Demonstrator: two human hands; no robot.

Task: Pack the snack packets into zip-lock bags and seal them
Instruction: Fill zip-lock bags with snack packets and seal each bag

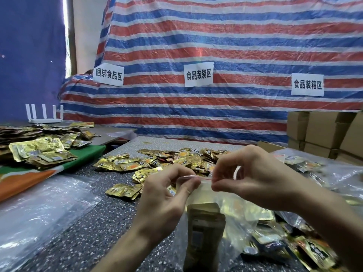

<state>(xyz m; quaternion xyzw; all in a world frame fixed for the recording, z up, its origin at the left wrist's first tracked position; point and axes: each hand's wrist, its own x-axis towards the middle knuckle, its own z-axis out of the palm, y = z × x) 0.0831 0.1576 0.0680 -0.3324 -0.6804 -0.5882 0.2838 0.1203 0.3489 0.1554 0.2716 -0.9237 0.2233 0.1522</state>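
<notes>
Both hands were raised over the bench [94,222], working at the mouth of a clear zip-lock bag [205,193]. The left hand [167,195] pinched the bag's top edge between thumb and forefinger at the left end of the red zip strip [204,179], its other fingers curled loosely. The right hand [253,173] pinched the same strip a little further to the right, thumb and forefinger pressed together on it. Whether the seal was fully pressed shut along its length could not be told. The bag hung below the hands, in front of the person, with a stack of gold snack packets [205,228] standing upright inside it. Beyond the hands a loose heap of gold packets [176,160] lay spread on the speckled dark bench. To the right were more packets in clear plastic bags [306,163], and behind them a stack of cardboard boxes [324,132]. At the lower left lay sheets of clear plastic [39,209]. Further left another pile of gold packets [39,150] rested on a green and orange cloth [86,154], with a white router [44,119] behind it. A red, white and blue striped tarp [216,46] hung at the back, carrying three white paper signs [198,76] with Chinese characters.
</notes>
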